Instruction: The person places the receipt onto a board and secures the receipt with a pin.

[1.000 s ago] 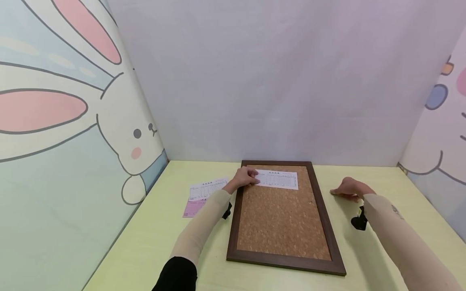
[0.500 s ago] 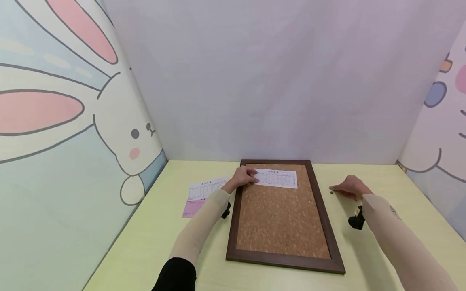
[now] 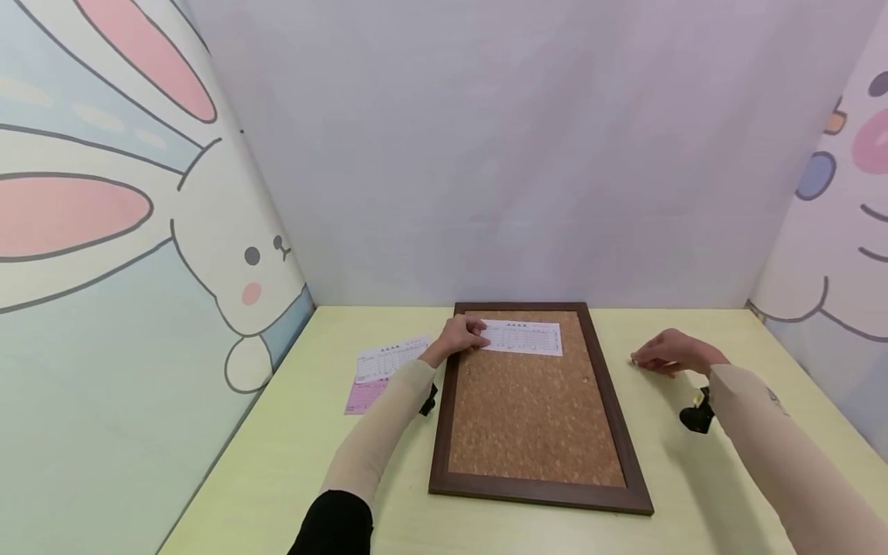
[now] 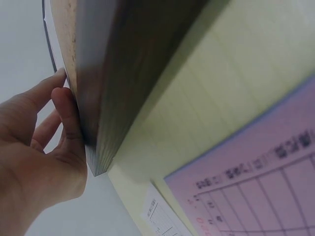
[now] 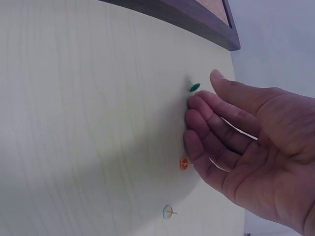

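A printed white slip (image 3: 523, 338) lies across the upper part of the brown-framed cork board (image 3: 534, 416). With its fingertips, my left hand (image 3: 463, 334) presses the slip's left end against the cork. To the right of the board, my right hand (image 3: 673, 353) is low over the table, fingers loosely bent. The right wrist view has a green thumbtack (image 5: 195, 87) right by the index fingertip, with the thumb apart from it. An orange thumbtack (image 5: 184, 163) sits point-sideways beside the little finger. Further off is a pale thumbtack with a blue rim (image 5: 168, 212).
Left of the board, another white slip (image 3: 388, 359) overlaps a pink slip (image 3: 363, 397) on the pale yellow table (image 3: 291, 470). A grey-white backdrop (image 3: 513, 154) rises behind the table, with cartoon-printed panels on both sides.
My right fingers lifted slightly off a small dark tack, then came down by it again, the wrist shifting right. My left hand stays on the slip. The head view has drifted slightly.
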### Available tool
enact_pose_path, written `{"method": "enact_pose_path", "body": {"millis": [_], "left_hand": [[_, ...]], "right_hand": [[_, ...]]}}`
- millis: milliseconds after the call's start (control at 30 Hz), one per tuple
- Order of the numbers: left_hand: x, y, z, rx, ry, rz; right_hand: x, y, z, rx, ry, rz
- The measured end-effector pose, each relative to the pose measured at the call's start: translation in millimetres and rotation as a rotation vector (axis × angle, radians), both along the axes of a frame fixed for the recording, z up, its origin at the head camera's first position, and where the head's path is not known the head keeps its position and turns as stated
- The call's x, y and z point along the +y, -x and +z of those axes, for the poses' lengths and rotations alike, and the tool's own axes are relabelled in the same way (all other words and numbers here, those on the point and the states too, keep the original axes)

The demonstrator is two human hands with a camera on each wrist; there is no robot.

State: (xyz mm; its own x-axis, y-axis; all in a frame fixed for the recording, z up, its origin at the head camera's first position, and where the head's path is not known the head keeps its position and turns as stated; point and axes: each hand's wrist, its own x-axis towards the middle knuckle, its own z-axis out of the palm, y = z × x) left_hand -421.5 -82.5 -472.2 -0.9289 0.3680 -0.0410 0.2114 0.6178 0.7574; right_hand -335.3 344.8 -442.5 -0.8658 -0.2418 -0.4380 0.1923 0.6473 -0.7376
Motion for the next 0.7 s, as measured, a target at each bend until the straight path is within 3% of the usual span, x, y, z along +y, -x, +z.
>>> {"method": "enact_pose_path", "body": {"millis": [167,467,700], "left_hand": [[0.4,-1.1,0.5,-0.011,-0.001,0.009],[0.6,-2.7,-0.3,-0.031,-0.005,0.009],[0.5,-1.4,0.2,-0.017,-0.012,0.003]], "right_hand": [[2.1,-1.5,-6.7,0.059,0.010,0.022],[-4.7,0.5,-16.5,0.168,-0.110,-0.032],[-9.1,2.7,-16.0,0.281,-0.208,0.013]]}}
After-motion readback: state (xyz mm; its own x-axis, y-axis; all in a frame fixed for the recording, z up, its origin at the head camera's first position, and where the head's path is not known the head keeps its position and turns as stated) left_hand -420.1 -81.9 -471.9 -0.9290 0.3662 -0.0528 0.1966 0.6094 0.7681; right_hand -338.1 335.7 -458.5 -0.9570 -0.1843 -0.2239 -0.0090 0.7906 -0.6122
